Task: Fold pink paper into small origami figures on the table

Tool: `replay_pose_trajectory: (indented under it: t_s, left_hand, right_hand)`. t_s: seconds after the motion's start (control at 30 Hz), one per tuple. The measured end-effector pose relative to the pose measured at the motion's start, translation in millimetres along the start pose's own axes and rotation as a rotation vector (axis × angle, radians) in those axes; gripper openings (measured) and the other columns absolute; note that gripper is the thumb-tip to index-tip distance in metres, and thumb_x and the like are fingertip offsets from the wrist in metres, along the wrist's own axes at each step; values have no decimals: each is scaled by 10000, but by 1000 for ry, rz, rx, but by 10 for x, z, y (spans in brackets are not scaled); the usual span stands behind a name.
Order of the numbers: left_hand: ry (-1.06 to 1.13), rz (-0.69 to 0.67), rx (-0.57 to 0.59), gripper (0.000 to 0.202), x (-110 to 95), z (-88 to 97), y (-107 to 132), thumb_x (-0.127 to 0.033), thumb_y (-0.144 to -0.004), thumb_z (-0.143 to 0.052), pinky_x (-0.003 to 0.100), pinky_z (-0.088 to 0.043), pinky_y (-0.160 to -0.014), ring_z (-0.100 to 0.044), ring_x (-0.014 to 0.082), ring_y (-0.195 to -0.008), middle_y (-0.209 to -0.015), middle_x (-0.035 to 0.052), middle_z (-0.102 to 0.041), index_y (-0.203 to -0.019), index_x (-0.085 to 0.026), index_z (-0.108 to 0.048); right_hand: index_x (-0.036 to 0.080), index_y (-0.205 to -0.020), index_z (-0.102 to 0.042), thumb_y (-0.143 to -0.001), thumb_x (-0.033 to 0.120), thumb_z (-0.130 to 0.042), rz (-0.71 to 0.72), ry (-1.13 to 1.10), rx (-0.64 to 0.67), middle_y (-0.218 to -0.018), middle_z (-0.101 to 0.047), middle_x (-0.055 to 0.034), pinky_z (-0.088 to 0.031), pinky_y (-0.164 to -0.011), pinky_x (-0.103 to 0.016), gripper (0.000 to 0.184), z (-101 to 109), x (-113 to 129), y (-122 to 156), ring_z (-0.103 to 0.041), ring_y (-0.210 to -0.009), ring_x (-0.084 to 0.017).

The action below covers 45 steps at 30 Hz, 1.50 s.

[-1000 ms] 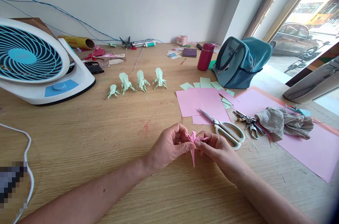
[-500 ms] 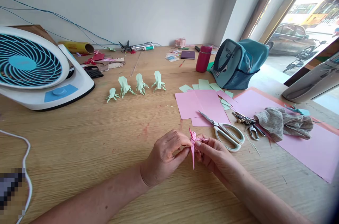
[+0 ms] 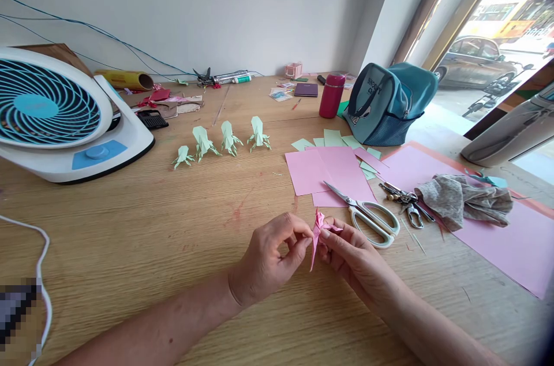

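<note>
A small pink folded-paper figure (image 3: 317, 230) with narrow pointed limbs is held above the wooden table, in front of the scissors. My right hand (image 3: 352, 251) pinches it between thumb and fingers from the right. From the left, my left hand (image 3: 272, 249) has thumb and fingertip closed on the figure's left edge. One long point hangs down between the hands. Parts of the figure are hidden behind the right fingers. Beyond the hands stand several pale green folded-paper figures (image 3: 231, 138) in a row. Scissors (image 3: 366, 213) with white handles lie just beyond my right hand.
Pink paper sheets (image 3: 303, 172) and green paper pieces (image 3: 332, 137) lie past the scissors. Keys (image 3: 404, 198) and a grey cloth (image 3: 459, 204) are at right. Farther back are a red flask (image 3: 332, 96) and a blue bag (image 3: 387, 103). A fan (image 3: 56, 106) stands at left.
The pink figure has tilted: its long lower point has swung slightly left and its top slightly right. Both hands stay in nearly the same place.
</note>
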<state>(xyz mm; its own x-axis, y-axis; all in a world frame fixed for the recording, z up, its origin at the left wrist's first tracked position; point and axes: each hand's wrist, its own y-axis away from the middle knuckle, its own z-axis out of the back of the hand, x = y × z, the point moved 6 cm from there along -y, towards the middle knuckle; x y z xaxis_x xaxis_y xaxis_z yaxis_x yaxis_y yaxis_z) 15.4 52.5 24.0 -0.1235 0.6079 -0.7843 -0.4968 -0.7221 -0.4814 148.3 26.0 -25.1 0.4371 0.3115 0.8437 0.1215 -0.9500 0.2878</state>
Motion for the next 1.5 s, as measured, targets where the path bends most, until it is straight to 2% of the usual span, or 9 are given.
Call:
replay_pose_trajectory:
  t_s: [0.1,0.17,0.27,0.47,0.63,0.83,1.03,1.27,1.5]
  left_hand:
    - [334,357,49,121,203,-104,12,-276,-906,-606,191,-487,-526,-567,94,-625,-778,8,-615,-862,-167,-578]
    - [513,491,117,231,269,-185,25,-381,-893,-624,178,-456,-462,-541,86,-573,-737,3,-601,-877,-154,-586]
    - [569,579,200,328,309,-236,34,-456,-864,-641,165,-420,-428,-498,72,-524,-664,-5,-585,-867,-127,-638]
    - [417,629,183,283,281,-183,15,-394,-848,-623,164,-353,-416,-436,68,-501,-601,-18,-556,-734,-135,-611]
    - [294,523,143,223,226,-150,-25,-293,-860,-592,184,-350,-506,-427,68,-539,-606,-25,-545,-696,-142,-593]
    - [179,423,159,228,197,-161,19,-277,-890,-583,184,-365,-498,-462,74,-539,-640,-10,-601,-703,-147,-587]
    - [-22,157,72,94,66,-84,23,-137,-906,-549,183,-466,-622,-596,98,-695,-819,18,-670,-880,-170,-633]
    - [-211,-181,67,147,-126,-46,48,-81,-908,-549,250,-516,-777,-632,138,-823,-912,41,-702,-961,-197,-622]
    - [-435,-432,65,184,-261,6,67,-66,-879,-591,282,-497,-701,-578,163,-767,-907,69,-704,-1030,-164,-625]
  right_hand:
    - [194,-787,-610,-711,472,-813,49,46,-33,-667,-530,24,-350,-592,-235,352,28,45,0,-422,-612,-107]
    - [193,-783,-608,-729,467,-803,80,68,-46,-654,-521,27,-338,-587,-233,340,44,67,-1,-415,-617,-109]
    - [190,-784,-615,-735,468,-798,119,87,-38,-688,-541,19,-337,-587,-235,336,49,79,-10,-414,-626,-108]
    - [196,-808,-655,-708,502,-806,136,145,-28,-695,-542,17,-340,-581,-246,355,40,89,-34,-424,-618,-116]
    - [203,-762,-664,-657,461,-848,144,168,24,-703,-553,20,-345,-599,-253,334,-14,131,-38,-419,-610,-112]
    - [183,-696,-637,-648,467,-842,135,270,-36,-654,-532,27,-288,-558,-257,354,44,108,-44,-390,-583,-108]
    - [178,-738,-612,-697,493,-794,68,233,-104,-586,-481,45,-233,-529,-249,367,100,87,-30,-359,-557,-102]
    - [175,-674,-581,-670,489,-813,-5,128,-53,-572,-514,32,-273,-545,-249,390,3,51,22,-378,-547,-99]
    - [177,-689,-577,-640,457,-842,-30,83,-45,-588,-493,41,-279,-538,-239,389,-27,19,29,-358,-555,-97]
